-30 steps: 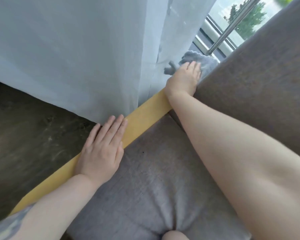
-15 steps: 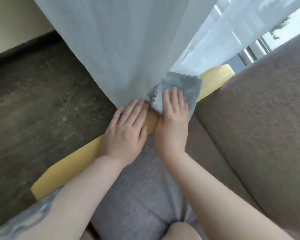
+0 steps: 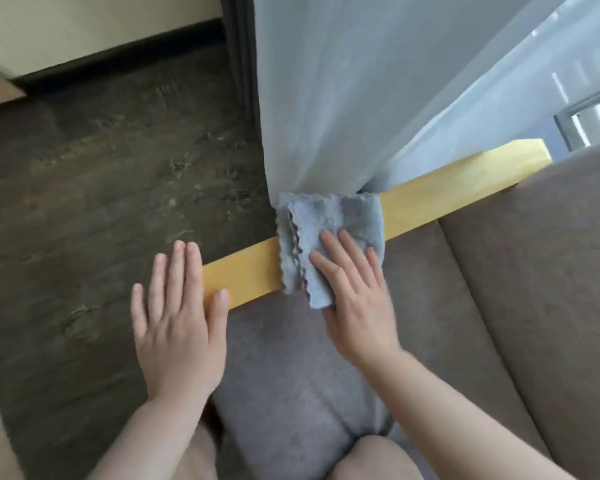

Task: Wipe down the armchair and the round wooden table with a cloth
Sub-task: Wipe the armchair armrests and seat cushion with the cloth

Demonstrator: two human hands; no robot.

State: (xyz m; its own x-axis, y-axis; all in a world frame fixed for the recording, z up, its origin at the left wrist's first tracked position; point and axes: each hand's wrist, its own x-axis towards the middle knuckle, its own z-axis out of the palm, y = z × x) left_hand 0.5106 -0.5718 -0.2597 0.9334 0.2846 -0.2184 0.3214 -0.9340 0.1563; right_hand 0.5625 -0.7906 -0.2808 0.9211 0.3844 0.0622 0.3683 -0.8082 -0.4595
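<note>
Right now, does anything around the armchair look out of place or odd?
One small thing: the sheer curtain hangs down onto the yellow wooden armrest, touching it just behind the grey cloth that the right hand presses flat. It could get caught in the wiping. The left hand lies flat on the rail; nothing looks spilled or damaged.

There were two hands in view: one left hand and one right hand. There was one cloth, grey and folded. One armchair showed, with one yellow wooden armrest, one seat cushion and one back cushion. One white sheer curtain hung there, and beside it one dark curtain edge. One knee showed at the bottom edge. There was one dark floor and one black baseboard.
</note>
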